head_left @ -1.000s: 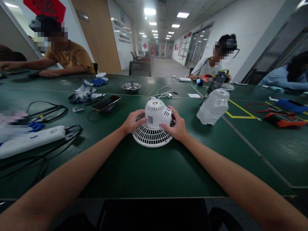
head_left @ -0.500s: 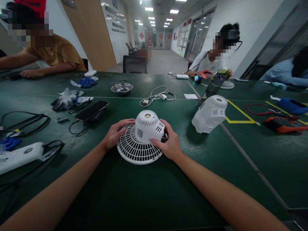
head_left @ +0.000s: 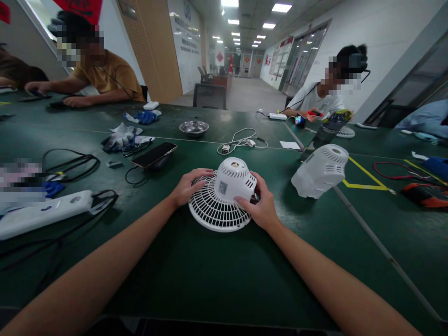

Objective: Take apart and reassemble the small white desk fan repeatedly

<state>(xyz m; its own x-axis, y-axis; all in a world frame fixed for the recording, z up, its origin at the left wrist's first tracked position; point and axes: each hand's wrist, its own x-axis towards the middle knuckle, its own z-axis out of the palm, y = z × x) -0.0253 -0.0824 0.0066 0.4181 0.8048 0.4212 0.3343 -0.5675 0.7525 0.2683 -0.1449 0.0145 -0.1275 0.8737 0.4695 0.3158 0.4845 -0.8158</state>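
A white fan head lies face down on the green table, its round slotted grille below and its vented motor housing on top. At the grille's left rim, my left hand holds on, with its thumb and fingers over the bars. Around the right side of the housing curls my right hand, thumb in front and fingers behind. A small dark part shows between that hand and the housing, too hidden to name. To the right stands a separate white plastic casing.
Beyond the fan are a coiled white cable and a metal bowl. Leftward lie a phone, gloves and a power strip. An orange-black meter is at right. Other people sit around the table.
The camera has turned a little to the left, so everything sits further right in the picture. Both hands keep about the same hold on the fan.
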